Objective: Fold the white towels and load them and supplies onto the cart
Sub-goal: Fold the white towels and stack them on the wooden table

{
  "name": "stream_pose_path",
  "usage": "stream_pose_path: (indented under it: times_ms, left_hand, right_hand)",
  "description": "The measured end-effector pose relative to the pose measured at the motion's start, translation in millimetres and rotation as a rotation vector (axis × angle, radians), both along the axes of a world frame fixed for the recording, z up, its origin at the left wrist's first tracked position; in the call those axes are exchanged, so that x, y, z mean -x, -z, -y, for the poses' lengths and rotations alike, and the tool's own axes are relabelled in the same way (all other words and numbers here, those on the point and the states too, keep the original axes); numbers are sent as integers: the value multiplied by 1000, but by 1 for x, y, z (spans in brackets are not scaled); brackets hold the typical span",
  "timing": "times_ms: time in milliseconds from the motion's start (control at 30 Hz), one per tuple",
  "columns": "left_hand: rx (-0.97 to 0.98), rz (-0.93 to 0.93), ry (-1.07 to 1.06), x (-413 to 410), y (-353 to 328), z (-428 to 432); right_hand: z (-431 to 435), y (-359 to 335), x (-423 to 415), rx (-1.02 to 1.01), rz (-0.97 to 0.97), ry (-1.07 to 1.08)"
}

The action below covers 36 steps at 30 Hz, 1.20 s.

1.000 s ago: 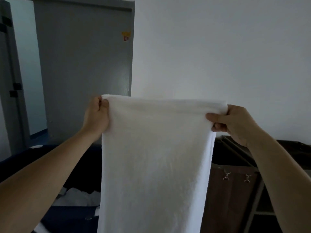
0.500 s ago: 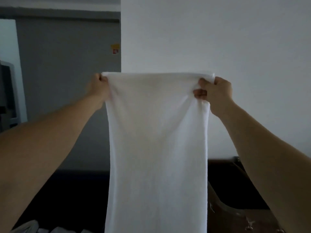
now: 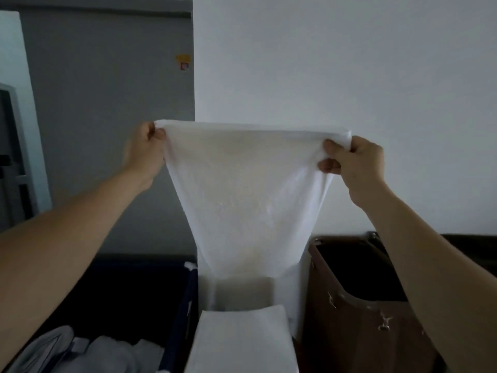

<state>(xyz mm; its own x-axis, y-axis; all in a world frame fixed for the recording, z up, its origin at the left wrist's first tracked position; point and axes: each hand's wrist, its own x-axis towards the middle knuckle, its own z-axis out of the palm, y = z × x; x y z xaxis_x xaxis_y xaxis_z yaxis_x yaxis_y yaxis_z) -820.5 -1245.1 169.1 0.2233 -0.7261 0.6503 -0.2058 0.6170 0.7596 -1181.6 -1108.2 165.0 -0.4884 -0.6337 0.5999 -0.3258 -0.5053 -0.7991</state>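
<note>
Your left hand [image 3: 146,154] pinches the top left corner of the white towel [image 3: 247,189] and your right hand [image 3: 355,165] grips its top right corner, fingers curled into the cloth, so it hangs stretched in the air before the white wall [image 3: 349,63]. It narrows downward between the dark blue bin [image 3: 185,292] and the brown bin [image 3: 349,319]. Its lower end reaches a folded white cloth [image 3: 242,343]; whether they touch is unclear.

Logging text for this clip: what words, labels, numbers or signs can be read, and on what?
Unreadable, too blurred: yellow sticker on the grey panel.
Unreadable, too small: small red sticker just below it.
No text shows on the white towel.
</note>
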Motion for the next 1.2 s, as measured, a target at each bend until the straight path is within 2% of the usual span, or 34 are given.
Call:
stream_pose_path:
  times_ms: [133,300,433,533,700,867,1067,1200]
  left_hand:
    - [-106,0,127,-33,91,-56]
    - [-288,129,223,-75,194,-121]
    - [-457,231,279,-84,254,-144]
    - [-540,243,322,-87,283,-141]
    - [-640,220,378,-78,299,-102]
    - [-736,255,302,-40,324,-24]
    - [-974,468,152,27,435,68]
    - [-1149,512,68,54,509,100]
  right_hand:
    - [-52,85,-23,-153,-59,-8]
    - [-107,167,-47,-412,-143,29]
    - [-126,218,-53,-633,-157,-36]
    - [-124,243,-48,-697,-135,-54]
    - [-89,261,-29,-749,-105,-70]
    - [-6,300,-2,-824,72,-58]
    - [94,428,29,-1136,275,42]
    - [125,504,42,-1289,253,60]
